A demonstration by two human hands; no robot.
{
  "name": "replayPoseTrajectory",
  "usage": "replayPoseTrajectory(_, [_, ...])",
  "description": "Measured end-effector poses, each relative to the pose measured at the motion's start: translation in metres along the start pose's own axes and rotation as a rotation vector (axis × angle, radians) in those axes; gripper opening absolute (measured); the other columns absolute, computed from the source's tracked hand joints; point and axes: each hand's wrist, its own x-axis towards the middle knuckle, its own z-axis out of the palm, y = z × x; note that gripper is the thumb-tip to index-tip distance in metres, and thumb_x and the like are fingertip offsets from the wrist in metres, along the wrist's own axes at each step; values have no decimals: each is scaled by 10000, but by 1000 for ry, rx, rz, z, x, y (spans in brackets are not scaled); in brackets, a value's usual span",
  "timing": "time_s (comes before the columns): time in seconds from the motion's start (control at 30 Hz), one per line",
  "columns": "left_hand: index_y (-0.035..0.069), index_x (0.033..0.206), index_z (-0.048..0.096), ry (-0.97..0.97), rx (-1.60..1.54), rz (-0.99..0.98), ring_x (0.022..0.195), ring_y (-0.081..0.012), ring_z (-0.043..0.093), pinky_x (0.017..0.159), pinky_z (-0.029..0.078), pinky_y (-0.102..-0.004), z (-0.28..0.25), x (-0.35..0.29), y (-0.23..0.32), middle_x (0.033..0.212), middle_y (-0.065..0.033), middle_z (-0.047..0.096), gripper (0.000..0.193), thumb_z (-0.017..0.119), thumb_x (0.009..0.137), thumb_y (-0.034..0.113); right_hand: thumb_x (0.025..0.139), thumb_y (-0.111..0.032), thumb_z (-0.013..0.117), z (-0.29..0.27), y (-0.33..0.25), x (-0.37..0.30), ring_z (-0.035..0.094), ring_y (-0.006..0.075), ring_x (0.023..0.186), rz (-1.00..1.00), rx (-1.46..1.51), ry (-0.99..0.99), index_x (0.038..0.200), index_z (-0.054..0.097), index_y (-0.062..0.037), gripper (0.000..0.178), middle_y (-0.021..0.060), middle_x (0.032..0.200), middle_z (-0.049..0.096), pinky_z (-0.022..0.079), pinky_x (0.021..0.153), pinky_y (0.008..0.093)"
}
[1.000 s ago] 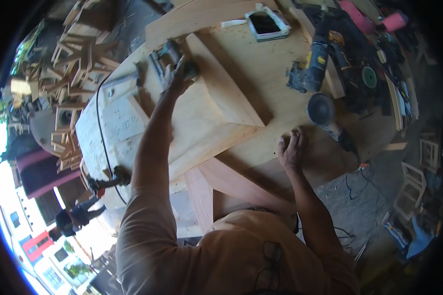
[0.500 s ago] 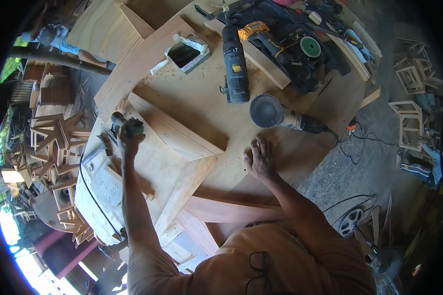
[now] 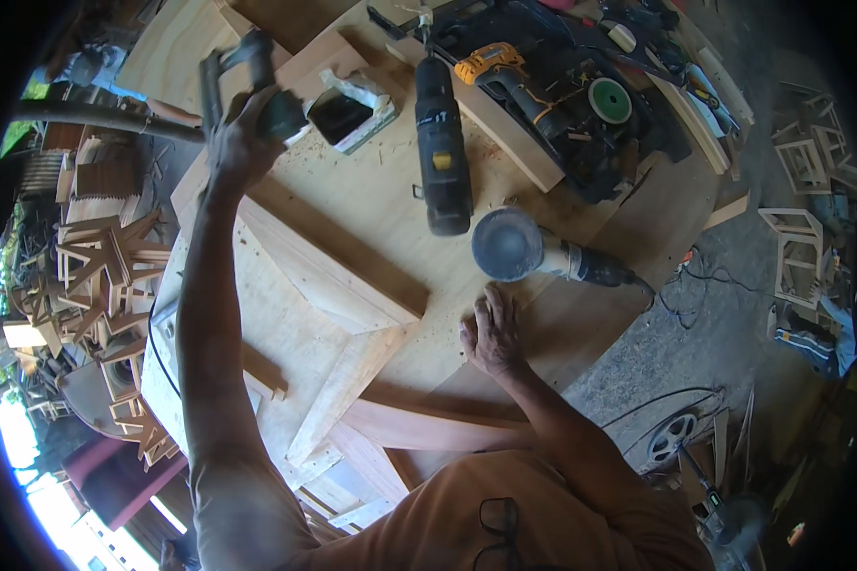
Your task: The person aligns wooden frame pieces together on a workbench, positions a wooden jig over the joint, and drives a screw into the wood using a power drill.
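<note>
My left hand (image 3: 240,143) is wrapped round a dark nail gun (image 3: 254,62), raised over the far left of the wooden table. Motion blurs the tool, and my fingers partly cover it. Below it on the tabletop lies a long angled wooden piece (image 3: 333,271). My right hand (image 3: 493,333) rests palm down on the table with fingers spread, holding nothing. Just beyond its fingertips lies a power sander (image 3: 507,246) with its round grey pad turned up. A black and blue power drill (image 3: 443,157) lies farther off, beside an open carton with torn white edges (image 3: 357,114).
An orange and black power tool (image 3: 490,65), a green disc (image 3: 609,101) and other tools crowd the far right around a wooden strip (image 3: 514,138). Curved wooden parts (image 3: 428,426) lie close to my body. Wooden frames (image 3: 109,262) are stacked at left; cords (image 3: 705,271) trail on the right floor.
My left hand has lifted the nail gun and carried it away from me, toward the table's far left. The right hand stays flat on the table; the whole view has shifted slightly.
</note>
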Motion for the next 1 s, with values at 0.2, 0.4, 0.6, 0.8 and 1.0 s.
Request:
replayPoseTrajectory(0.2, [227,1429,547,-52,202,285,1096,-376,614,963,487,-480,77,119,32,1338,-135,563,821,757,660,31,869,-241,674,-4,3,6,498,508,1194,20,65,2,1223,532,13,458,289,1432,420,412,995,616])
replayPoseTrajectory(0.4, [168,1345,599,-95,421,650,1121,-379,612,996,459,-486,133,178,58,1302,-130,614,600,739,762,159,886,-243,675,1,7,-1,523,501,1147,62,45,-60,1232,545,-6,438,289,1407,436,440,954,610])
replayPoseTrajectory(0.6, [122,1331,609,-665,-736,123,1045,-292,567,960,459,-401,161,199,84,1171,-104,555,398,621,937,169,907,-255,666,8,6,-6,539,493,1097,70,80,-95,1242,560,-16,425,286,1367,459,460,925,604])
replayPoseTrajectory(0.8, [125,1318,617,-462,-61,743,1191,-334,542,1012,437,-421,193,211,60,1409,-112,506,429,593,892,72,912,-255,666,4,4,2,549,480,1071,50,20,-102,1241,573,-15,417,281,1336,483,464,933,591])
replayPoseTrajectory(1.0, [135,1325,617,110,56,440,1194,-393,561,1039,441,-489,183,154,29,1316,-190,607,518,695,813,131,947,-248,626,-1,0,7,539,474,1119,16,17,-97,1228,565,-14,370,280,1367,484,442,974,602])
